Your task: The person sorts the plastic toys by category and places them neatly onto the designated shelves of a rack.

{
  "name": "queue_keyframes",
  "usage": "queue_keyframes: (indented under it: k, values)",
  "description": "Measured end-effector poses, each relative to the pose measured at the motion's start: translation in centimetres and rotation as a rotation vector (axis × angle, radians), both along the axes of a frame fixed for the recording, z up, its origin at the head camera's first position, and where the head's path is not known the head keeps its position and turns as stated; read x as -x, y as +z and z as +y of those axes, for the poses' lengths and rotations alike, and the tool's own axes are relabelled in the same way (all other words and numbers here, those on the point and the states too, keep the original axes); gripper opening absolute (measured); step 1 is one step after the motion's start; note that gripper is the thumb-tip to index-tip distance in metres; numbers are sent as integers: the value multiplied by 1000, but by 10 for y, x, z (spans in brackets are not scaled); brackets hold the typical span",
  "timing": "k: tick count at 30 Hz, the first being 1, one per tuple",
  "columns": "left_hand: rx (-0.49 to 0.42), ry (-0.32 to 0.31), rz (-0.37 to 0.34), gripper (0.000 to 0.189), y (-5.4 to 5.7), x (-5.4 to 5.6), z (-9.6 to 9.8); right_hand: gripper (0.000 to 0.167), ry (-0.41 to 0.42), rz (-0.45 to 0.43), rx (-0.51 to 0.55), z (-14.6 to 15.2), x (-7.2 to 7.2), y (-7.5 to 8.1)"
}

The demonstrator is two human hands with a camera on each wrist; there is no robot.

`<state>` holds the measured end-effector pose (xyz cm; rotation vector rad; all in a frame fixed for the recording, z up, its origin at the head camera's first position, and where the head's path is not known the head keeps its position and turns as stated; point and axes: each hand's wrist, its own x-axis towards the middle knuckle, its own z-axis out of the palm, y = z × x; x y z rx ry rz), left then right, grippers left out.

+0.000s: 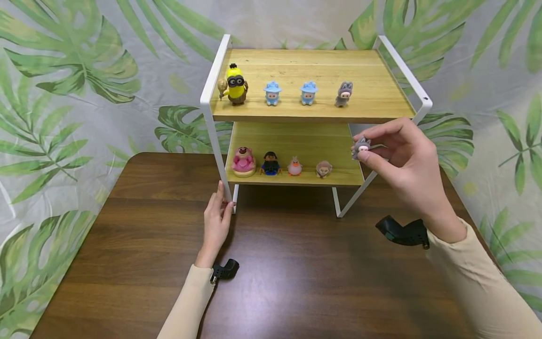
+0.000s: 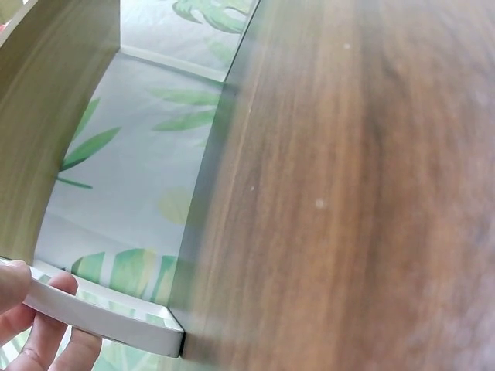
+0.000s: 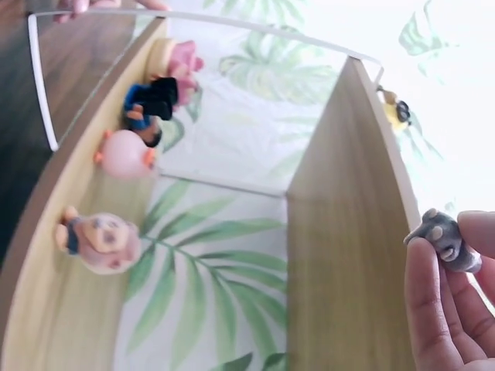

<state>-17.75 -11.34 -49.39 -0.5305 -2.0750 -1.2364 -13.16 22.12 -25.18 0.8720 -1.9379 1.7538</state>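
My right hand [image 1: 408, 160] pinches a small grey figurine with upright ears [image 1: 361, 148] between thumb and fingers, in front of the shelf's right side. In the right wrist view the same grey figurine [image 3: 445, 241] overlaps the upper board's edge. My left hand [image 1: 217, 221] holds the front left leg of the white shelf frame [image 1: 215, 136] low down; thumb and fingers lie on either side of the white bar [image 2: 108, 317] in the left wrist view. On the upper board [image 1: 305, 66] stand a yellow minion figure [image 1: 235, 84], two blue-hatted figurines [image 1: 272, 94] and another grey eared figurine [image 1: 344, 94].
Along the lower board [image 1: 292, 134] sit a pink bear [image 1: 243, 162], a dark-haired figure in blue [image 1: 270, 164], a pink duck [image 1: 294, 166] and a brownish figurine [image 1: 323, 169]. The shelf stands on a dark wooden table [image 1: 275, 273], before a leaf-patterned cloth [image 1: 84, 61].
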Motion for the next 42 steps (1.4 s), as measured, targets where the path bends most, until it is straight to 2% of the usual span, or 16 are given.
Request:
queue_keyframes:
  k: [6,17,25,28,32,37,42]
  values:
    - [-1,-2,-6,94,0,0,0,25,-27,18,24,-1,3,13]
    - [-14,0,-12,98,0,-1,0,25,-107,86,9,-3,11,29]
    - [-15,-1,-11,98,0,-1,0,22,-158,89,34,-3,16,38]
    - [-13,-1,-13,98,0,-1,0,21,-199,105,2,-4,18,40]
    - [-12,-2,-14,97,0,-1,0,22,-298,118,-63,-6,23,43]
    - [-5,3,-9,97,0,-1,0,23,-422,70,-105,-10,27,45]
    - [-8,3,-8,95,0,-1,0,23,-489,70,-154,-16,30,46]
